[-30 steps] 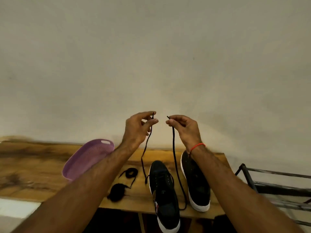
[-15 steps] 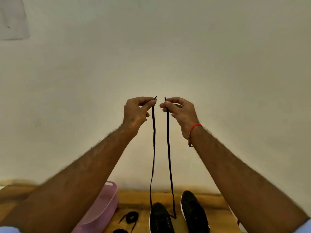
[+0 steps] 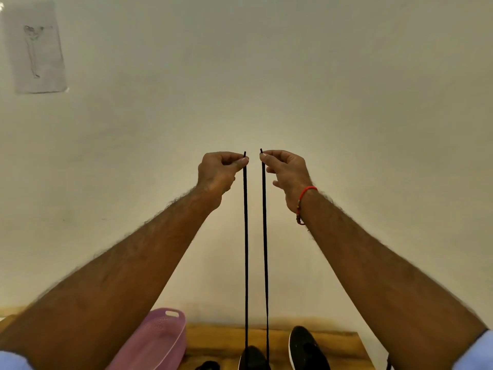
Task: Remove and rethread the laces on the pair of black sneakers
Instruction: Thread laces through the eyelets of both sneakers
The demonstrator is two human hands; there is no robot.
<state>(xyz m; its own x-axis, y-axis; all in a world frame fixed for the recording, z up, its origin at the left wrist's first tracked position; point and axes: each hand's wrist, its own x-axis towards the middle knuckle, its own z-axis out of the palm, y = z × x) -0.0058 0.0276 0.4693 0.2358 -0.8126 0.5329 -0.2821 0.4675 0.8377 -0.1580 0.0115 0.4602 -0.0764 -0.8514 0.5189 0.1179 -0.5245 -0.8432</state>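
Both hands are raised in front of the wall. The left hand point(image 3: 217, 172) is pinching one tip of the black lace point(image 3: 245, 249) between thumb and forefinger, and the right hand point(image 3: 286, 170) is pinching the other tip in the same way; the remaining fingers are curling loosely and holding nothing else. The two strands are hanging straight and parallel, close together but apart, running toward 6 o'clock to the left sneaker point(image 3: 253, 359) on the tabletop point(image 3: 213, 340). The right sneaker point(image 3: 306, 348) is standing just beside it, toward 3 o'clock. A pink basket point(image 3: 160, 340) is sitting toward 9 o'clock of the sneakers, and a second dark lace point(image 3: 208, 365) is lying at the frame's bottom edge.

Risks, as judged from this view:
- The strands look taut, so further upward pull is likely to lift or tip the left sneaker.
- Each pinch covers only the tip; a slip would be dropping that end and losing the length comparison.
- If the tips are not held level, the lace is ending up uneven in the eyelets.

Compared with half a second earlier, the hands are sitting slightly farther apart, the strands are hanging straighter, and the camera is tilting higher, showing a paper point(image 3: 37, 49) at 10 o'clock on the wall.
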